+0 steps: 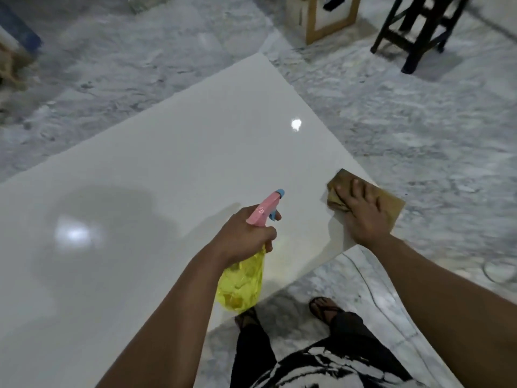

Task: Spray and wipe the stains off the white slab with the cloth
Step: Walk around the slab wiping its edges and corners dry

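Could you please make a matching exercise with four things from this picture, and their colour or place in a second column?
Things:
1. spray bottle
2. cloth
3. stool
4. slab

Descriptions:
A. dark, standing far right on the floor
B. brown, under the flat right hand
C. white and shiny
D. yellow with pink top, gripped by the left hand

Pairs: 1-D, 2-B, 3-A, 4-C
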